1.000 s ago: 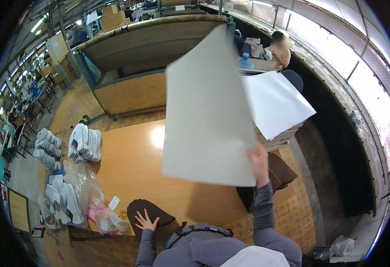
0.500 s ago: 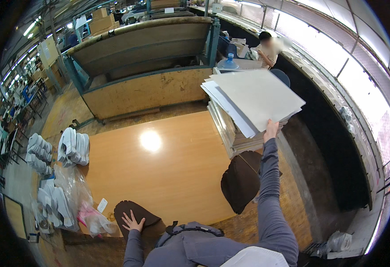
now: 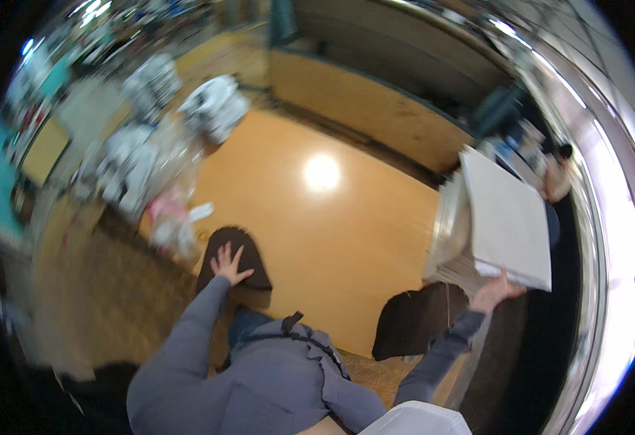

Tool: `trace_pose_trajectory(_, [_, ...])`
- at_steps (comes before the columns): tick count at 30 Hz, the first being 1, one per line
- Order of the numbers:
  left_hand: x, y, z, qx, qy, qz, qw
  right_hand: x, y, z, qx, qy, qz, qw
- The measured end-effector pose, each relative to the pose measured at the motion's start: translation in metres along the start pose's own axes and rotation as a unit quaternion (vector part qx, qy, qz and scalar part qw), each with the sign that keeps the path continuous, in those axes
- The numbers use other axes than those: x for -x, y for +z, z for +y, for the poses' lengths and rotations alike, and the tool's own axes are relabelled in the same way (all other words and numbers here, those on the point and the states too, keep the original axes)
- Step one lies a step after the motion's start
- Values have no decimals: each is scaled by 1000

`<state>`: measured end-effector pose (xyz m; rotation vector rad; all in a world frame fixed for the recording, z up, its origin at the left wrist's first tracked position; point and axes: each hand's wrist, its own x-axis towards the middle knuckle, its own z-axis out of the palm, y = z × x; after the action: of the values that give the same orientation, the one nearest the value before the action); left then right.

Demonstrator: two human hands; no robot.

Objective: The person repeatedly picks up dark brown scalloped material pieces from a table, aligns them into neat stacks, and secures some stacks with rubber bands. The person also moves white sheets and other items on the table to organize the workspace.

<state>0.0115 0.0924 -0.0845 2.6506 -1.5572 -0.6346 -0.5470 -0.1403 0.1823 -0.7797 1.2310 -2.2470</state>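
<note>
My left hand (image 3: 230, 264) lies with fingers spread on a dark brown, rounded cushion-like piece (image 3: 224, 239) at the table's near left edge. At the right, my right hand (image 3: 497, 292) is closed on the near edge of large white sheets (image 3: 509, 225), thumb on top. These sheets sit tilted over a thick stack of boards (image 3: 453, 243) at the table's right end. A second dark brown piece (image 3: 411, 322) lies at the near right corner, beside my right forearm, with a thin line across it.
The wooden table (image 3: 295, 203) has bundles of white cut pieces (image 3: 214, 107) at its far left. Plastic bags (image 3: 172, 225), one pinkish, lie on its left edge. A large wood-sided frame (image 3: 361, 101) stands behind. A person (image 3: 558, 174) sits at the far right.
My view has swung, so the table appears turned and much is blurred. My right hand keeps its grip on the sheets, which are now angled differently. My left hand stays on the brown piece.
</note>
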Motion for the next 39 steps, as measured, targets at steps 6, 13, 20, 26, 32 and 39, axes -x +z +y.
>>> trace_pose_trajectory(6, [-5,23,0,31,15,11,999,77,2,-3,124,-182,121,968])
trace_pose_trajectory(13, [-1,19,8,95,-8,18,995,197,92,24,125,-64,-165,976])
trace_pose_trajectory(20, [-63,2,-62,236,-38,272,932,320,156,65,93,109,-293,945])
trace_pose_trajectory(26, [-123,-17,-131,159,-110,-1,981,403,205,62,108,144,-332,926])
trace_pose_trajectory(32, [-133,-13,-143,86,-75,-71,991,449,203,64,161,189,-354,902])
trace_pose_trajectory(39, [-114,-16,-143,109,-48,18,993,463,173,75,179,250,-316,897])
